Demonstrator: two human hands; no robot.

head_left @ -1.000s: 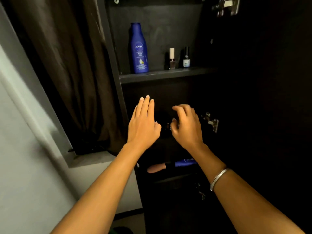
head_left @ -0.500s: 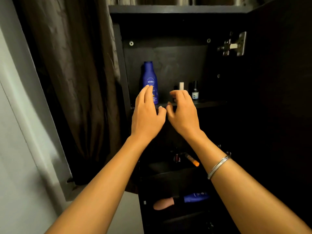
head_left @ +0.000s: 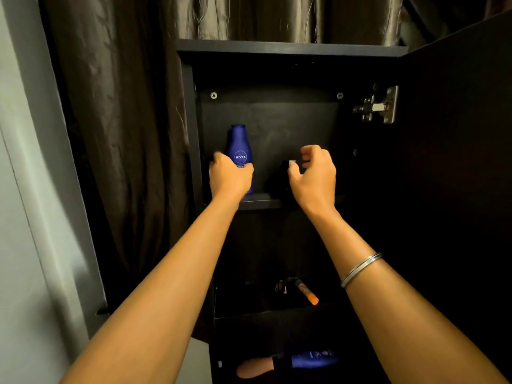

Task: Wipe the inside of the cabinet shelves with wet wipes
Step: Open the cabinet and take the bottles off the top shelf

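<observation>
- Cabinet [head_left: 191,128]: tall, narrow, matte black board; door [head_left: 457,162] swung open on the right, metal hinge [head_left: 378,105] at its upper inner edge.
- Top shelf [head_left: 260,202]: thin black front edge, runs from the left side panel toward the door side. Back panel above it is flat and dull, with two screw heads near the top corners.
- Left hand [head_left: 230,177]: inside the top compartment, fingers wrapped round the lower body of the blue lotion bottle [head_left: 240,146]. Bottle upright at the left end of the shelf, close to the side panel; smooth plastic, rounded shoulders, white round logo.
- Right hand [head_left: 314,174]: fingers curled, thumb and fingertips apart, just beside a small dark bottle with a pale cap [head_left: 291,164]. Contact cannot be told; motion blur. Metal bangle [head_left: 360,268] on that forearm.
- Free room: bare stretch of shelf between the two hands.
- Lower shelf: orange-tipped tube [head_left: 307,293] lying tilted, dark small items beside it, too dim to name.
- Bottom: blue tube [head_left: 313,358] lying flat, pinkish object [head_left: 253,368] to its left.
- Left of the cabinet: dark brown pleated curtain [head_left: 116,120], glossy; pale wall [head_left: 25,217].
- No wet wipe seen in either hand.
</observation>
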